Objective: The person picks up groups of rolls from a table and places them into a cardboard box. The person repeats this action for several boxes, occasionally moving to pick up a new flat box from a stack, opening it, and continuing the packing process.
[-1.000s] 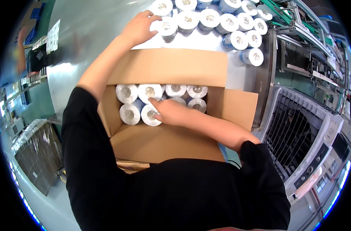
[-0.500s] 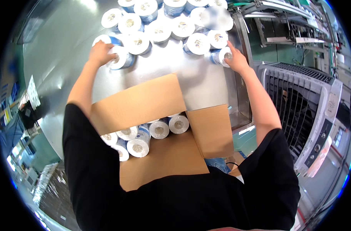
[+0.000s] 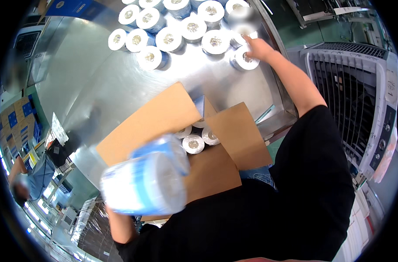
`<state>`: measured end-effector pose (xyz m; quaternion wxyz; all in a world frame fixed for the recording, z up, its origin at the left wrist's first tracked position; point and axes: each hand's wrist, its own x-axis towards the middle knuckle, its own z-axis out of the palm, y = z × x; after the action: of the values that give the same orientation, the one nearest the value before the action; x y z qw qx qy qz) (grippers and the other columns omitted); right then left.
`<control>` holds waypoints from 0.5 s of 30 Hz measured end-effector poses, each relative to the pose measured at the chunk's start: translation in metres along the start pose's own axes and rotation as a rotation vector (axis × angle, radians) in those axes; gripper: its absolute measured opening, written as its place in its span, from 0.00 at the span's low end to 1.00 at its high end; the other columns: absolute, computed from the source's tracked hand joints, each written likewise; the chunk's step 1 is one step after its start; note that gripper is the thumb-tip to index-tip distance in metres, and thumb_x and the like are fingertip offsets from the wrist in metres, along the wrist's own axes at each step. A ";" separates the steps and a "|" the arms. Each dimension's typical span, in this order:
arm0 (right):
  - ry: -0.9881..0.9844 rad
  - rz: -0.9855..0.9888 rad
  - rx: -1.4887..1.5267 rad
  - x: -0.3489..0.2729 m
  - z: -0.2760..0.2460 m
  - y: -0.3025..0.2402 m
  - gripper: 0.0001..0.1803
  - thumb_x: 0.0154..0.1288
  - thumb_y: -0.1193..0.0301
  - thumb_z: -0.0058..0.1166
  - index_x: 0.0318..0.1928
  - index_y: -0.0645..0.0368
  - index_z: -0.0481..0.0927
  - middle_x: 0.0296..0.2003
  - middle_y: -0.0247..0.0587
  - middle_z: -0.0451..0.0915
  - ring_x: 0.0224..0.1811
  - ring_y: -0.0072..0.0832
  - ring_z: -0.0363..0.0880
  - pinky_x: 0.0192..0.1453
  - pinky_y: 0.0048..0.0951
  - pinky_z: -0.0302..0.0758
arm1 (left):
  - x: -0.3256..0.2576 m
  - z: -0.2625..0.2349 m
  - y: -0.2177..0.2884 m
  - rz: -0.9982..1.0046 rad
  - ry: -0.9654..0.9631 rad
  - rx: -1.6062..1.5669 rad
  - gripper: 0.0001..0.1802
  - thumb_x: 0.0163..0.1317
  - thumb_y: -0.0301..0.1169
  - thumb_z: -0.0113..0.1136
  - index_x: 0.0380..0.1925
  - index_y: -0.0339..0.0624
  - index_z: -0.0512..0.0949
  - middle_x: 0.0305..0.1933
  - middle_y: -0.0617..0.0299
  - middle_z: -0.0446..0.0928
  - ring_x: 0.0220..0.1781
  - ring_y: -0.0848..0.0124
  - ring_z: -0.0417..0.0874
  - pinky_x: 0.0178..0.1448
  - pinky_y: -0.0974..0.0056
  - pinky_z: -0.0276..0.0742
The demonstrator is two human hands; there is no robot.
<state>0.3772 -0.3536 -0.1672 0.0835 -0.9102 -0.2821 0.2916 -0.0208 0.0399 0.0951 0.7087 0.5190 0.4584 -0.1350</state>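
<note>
Close to the camera at the lower left, my left hand (image 3: pixel 112 214) holds up two plastic-wrapped white and blue paper rolls (image 3: pixel 140 183). They are blurred and hide its fingers. At the upper right, my right hand (image 3: pixel 258 49) has its fingers closed on a standing paper roll (image 3: pixel 245 59), with another roll beside its fingertips. Between my arms an open cardboard box (image 3: pixel 212 174) holds several more rolls (image 3: pixel 193 143), partly covered by the raised rolls and a flap (image 3: pixel 151 124).
Several wrapped rolls (image 3: pixel 168 39) stand together on the far part of the metal table (image 3: pixel 89 83). A grey slatted appliance (image 3: pixel 347 100) is at the right. Beyond the table's left side, a person (image 3: pixel 37 174) and stacked cartons (image 3: pixel 19 115) show.
My left hand has lifted two rolls off the table and brought them back over the box's left side. My right hand stays at the rolls on the right.
</note>
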 end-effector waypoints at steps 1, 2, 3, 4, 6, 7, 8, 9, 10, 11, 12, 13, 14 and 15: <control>0.058 -0.012 0.059 -0.011 0.002 -0.005 0.39 0.46 0.65 0.63 0.60 0.61 0.65 0.33 0.59 0.79 0.39 0.51 0.78 0.47 0.41 0.74 | -0.002 0.015 -0.017 -0.057 -0.047 0.036 0.22 0.54 0.28 0.61 0.50 0.34 0.73 0.47 0.56 0.75 0.48 0.67 0.77 0.50 0.66 0.73; 0.114 -0.025 0.115 -0.025 0.002 -0.011 0.39 0.45 0.63 0.63 0.59 0.63 0.67 0.32 0.59 0.79 0.38 0.51 0.79 0.46 0.41 0.74 | 0.000 0.028 -0.033 -0.077 -0.111 0.131 0.23 0.54 0.29 0.62 0.51 0.34 0.73 0.47 0.55 0.75 0.47 0.66 0.77 0.50 0.66 0.74; 0.158 0.012 0.126 -0.041 -0.007 -0.019 0.38 0.44 0.62 0.64 0.57 0.64 0.69 0.33 0.57 0.79 0.38 0.48 0.79 0.45 0.39 0.75 | 0.009 0.038 -0.046 0.014 -0.214 0.338 0.20 0.52 0.30 0.62 0.47 0.38 0.77 0.44 0.57 0.75 0.44 0.66 0.77 0.49 0.64 0.73; 0.196 0.041 0.142 -0.058 -0.023 -0.030 0.37 0.43 0.61 0.64 0.56 0.64 0.70 0.33 0.56 0.80 0.38 0.45 0.80 0.44 0.37 0.76 | 0.014 0.051 -0.058 0.124 -0.291 0.537 0.18 0.50 0.31 0.63 0.43 0.42 0.81 0.40 0.58 0.75 0.41 0.66 0.77 0.47 0.61 0.73; 0.244 0.165 0.268 -0.098 -0.076 -0.065 0.37 0.45 0.64 0.64 0.58 0.64 0.69 0.30 0.52 0.80 0.33 0.36 0.82 0.40 0.30 0.77 | 0.008 0.089 -0.045 0.482 -0.185 1.168 0.21 0.42 0.31 0.66 0.41 0.45 0.82 0.34 0.57 0.70 0.37 0.61 0.73 0.45 0.59 0.70; 0.396 0.088 0.327 -0.118 -0.098 -0.079 0.36 0.48 0.68 0.63 0.59 0.65 0.68 0.31 0.50 0.81 0.32 0.30 0.82 0.38 0.28 0.77 | 0.010 0.093 -0.059 0.627 -0.168 1.314 0.22 0.39 0.31 0.67 0.40 0.45 0.82 0.37 0.55 0.70 0.42 0.58 0.72 0.46 0.57 0.70; 0.543 0.009 0.392 -0.137 -0.116 -0.094 0.35 0.51 0.72 0.62 0.61 0.65 0.66 0.32 0.49 0.82 0.31 0.25 0.82 0.36 0.25 0.76 | 0.016 0.093 -0.083 0.766 -0.148 1.462 0.23 0.37 0.32 0.67 0.40 0.45 0.82 0.40 0.52 0.69 0.46 0.56 0.71 0.48 0.55 0.69; 0.630 -0.111 0.477 -0.155 -0.132 -0.114 0.34 0.51 0.74 0.62 0.60 0.65 0.67 0.33 0.46 0.82 0.31 0.25 0.82 0.36 0.25 0.77 | 0.023 0.091 -0.103 0.782 -0.151 1.558 0.23 0.37 0.33 0.67 0.40 0.46 0.82 0.42 0.52 0.68 0.48 0.55 0.69 0.50 0.54 0.68; 0.713 -0.221 0.566 -0.175 -0.144 -0.134 0.32 0.51 0.76 0.62 0.59 0.64 0.68 0.34 0.44 0.83 0.32 0.25 0.81 0.36 0.24 0.77 | 0.033 0.090 -0.119 0.795 -0.165 1.656 0.23 0.38 0.34 0.66 0.40 0.46 0.82 0.44 0.51 0.68 0.51 0.55 0.68 0.52 0.52 0.66; 0.697 -0.307 0.521 -0.198 -0.149 -0.156 0.32 0.51 0.74 0.64 0.58 0.64 0.69 0.36 0.45 0.83 0.32 0.26 0.82 0.36 0.24 0.77 | 0.043 0.090 -0.129 0.809 -0.156 1.683 0.18 0.40 0.34 0.64 0.36 0.46 0.82 0.43 0.52 0.68 0.51 0.56 0.68 0.51 0.55 0.66; 0.679 -0.394 0.481 -0.218 -0.150 -0.181 0.31 0.50 0.72 0.66 0.56 0.63 0.70 0.38 0.45 0.83 0.33 0.27 0.82 0.36 0.24 0.77 | 0.052 0.089 -0.139 0.820 -0.147 1.712 0.13 0.43 0.35 0.61 0.31 0.46 0.82 0.43 0.52 0.69 0.51 0.58 0.67 0.50 0.58 0.65; 0.584 -0.627 0.221 -0.232 -0.155 -0.205 0.32 0.48 0.70 0.68 0.54 0.63 0.71 0.36 0.44 0.82 0.32 0.28 0.82 0.34 0.25 0.77 | 0.058 0.090 -0.146 0.809 -0.152 1.771 0.13 0.44 0.34 0.61 0.32 0.46 0.82 0.45 0.52 0.69 0.52 0.58 0.67 0.51 0.57 0.65; 0.427 -0.736 0.108 -0.243 -0.146 -0.224 0.31 0.48 0.69 0.65 0.53 0.64 0.70 0.33 0.42 0.80 0.30 0.30 0.81 0.31 0.27 0.76 | 0.069 0.088 -0.152 0.816 -0.155 1.831 0.13 0.45 0.34 0.61 0.33 0.45 0.82 0.47 0.52 0.69 0.53 0.58 0.67 0.52 0.57 0.64; 0.248 -0.865 0.016 -0.253 -0.137 -0.242 0.29 0.48 0.69 0.63 0.52 0.65 0.69 0.29 0.40 0.77 0.29 0.31 0.79 0.27 0.29 0.75 | 0.077 0.080 -0.170 0.632 -0.248 1.380 0.16 0.49 0.36 0.59 0.39 0.44 0.78 0.50 0.52 0.68 0.55 0.57 0.66 0.55 0.57 0.64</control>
<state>0.1742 -0.2938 0.1431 0.2379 -0.7359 -0.6222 0.1209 -0.0523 -0.0790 -0.0665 0.2756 0.9310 0.0174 -0.2387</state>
